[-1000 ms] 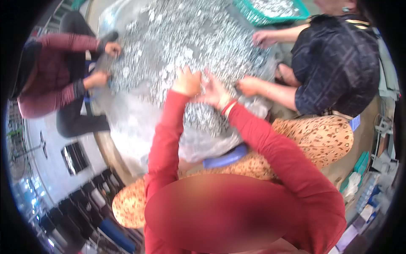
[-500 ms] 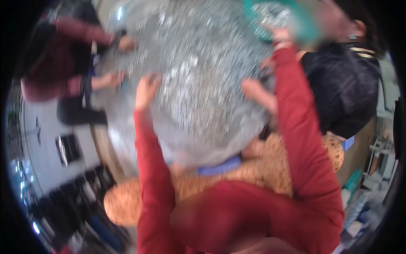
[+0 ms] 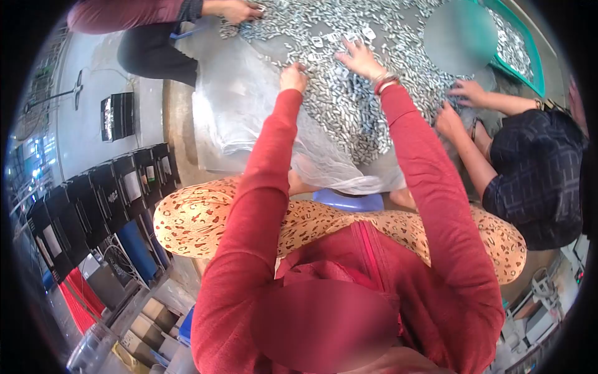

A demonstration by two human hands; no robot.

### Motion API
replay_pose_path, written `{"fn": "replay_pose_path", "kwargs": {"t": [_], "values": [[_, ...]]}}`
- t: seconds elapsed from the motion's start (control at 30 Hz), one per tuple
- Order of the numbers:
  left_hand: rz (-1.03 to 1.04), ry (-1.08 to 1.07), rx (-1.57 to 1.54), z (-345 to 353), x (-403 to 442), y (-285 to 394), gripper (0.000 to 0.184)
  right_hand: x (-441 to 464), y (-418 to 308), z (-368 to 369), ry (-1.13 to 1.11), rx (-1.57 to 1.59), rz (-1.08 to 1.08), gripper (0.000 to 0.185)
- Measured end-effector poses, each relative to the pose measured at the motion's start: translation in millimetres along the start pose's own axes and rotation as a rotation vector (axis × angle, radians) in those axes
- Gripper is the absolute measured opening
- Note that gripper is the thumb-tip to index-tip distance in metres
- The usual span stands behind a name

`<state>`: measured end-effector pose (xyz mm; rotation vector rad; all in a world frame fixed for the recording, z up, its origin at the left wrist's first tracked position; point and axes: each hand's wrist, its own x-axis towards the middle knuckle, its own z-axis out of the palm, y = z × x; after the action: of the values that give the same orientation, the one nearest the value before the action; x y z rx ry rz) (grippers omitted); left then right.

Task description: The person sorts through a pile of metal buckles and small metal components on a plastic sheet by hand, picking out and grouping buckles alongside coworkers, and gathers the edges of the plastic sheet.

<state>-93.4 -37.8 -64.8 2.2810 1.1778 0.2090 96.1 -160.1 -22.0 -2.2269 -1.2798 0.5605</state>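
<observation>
A broad heap of small silvery metal pieces (image 3: 339,103) is spread over a clear plastic sheet (image 3: 249,124). My left hand (image 3: 294,78) rests at the heap's near left edge, its fingers curled together; whatever they may hold is hidden. Farther right, my right hand (image 3: 362,61) reaches over the pieces with its fingers apart and nothing visibly gripped. Several flat white tags with openings (image 3: 317,41) lie on the pieces just beyond my hands, some close to my right fingertips.
A teal basket (image 3: 537,86) with more metal pieces stands at upper right. A co-worker's hands (image 3: 458,109) touch the heap on the right; another person's hand (image 3: 240,11) is at upper left. A blue stool (image 3: 349,199) sits near my legs. Black panels (image 3: 93,206) line the left.
My right hand has come away from the teal basket to the middle of the heap. My left hand's fingers have curled in. The camera view has shifted and is sharper.
</observation>
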Motion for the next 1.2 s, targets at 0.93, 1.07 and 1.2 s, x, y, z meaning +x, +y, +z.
{"fn": "replay_pose_path", "kwargs": {"t": [0.93, 1.07, 1.2], "values": [[0.160, -0.190, 0.334, 38.4, 53.0, 49.7, 0.030, -109.7, -7.5, -74.7, -0.140, 0.585, 0.273, 0.018], [0.173, -0.209, 0.232, 25.6, 44.3, 51.7, 0.034, -129.2, -24.5, -34.6, -0.104, 0.037, -0.039, 0.030], [0.244, -0.265, 0.053, -25.6, 39.6, 57.0, 0.032, -118.9, -45.1, -52.6, -0.165, 0.278, 0.173, 0.019]]}}
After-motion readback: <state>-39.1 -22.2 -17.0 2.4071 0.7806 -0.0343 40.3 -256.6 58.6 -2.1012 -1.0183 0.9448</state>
